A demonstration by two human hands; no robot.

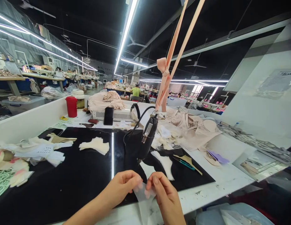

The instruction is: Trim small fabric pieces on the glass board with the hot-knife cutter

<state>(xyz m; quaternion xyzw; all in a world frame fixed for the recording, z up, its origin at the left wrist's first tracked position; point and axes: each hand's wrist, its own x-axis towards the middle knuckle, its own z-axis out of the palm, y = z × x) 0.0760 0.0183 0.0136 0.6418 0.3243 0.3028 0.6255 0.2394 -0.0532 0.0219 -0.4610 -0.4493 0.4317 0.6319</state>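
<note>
My left hand (120, 187) and my right hand (165, 195) are close together at the front edge of the table. Both are closed in a pinch on a thin, see-through white piece of fabric (145, 203), which hangs down between them. Just beyond the fingertips lies a white cut piece (147, 170) on the black work surface (89, 178). Above it a black corded hand-held power tool (149, 132) hangs nose down from knotted pink straps (165, 73). To its right is another curved white piece (165, 164), beside teal-handled tweezers or snips (186, 163).
Cream pieces (95, 145) lie in the middle, with a heap of white scraps (42, 150) at the left. Behind stand a red cup (71, 107), a phone (109, 116) and a white basket (98, 115) of fabric. Beige garments (187, 125) are piled at the right.
</note>
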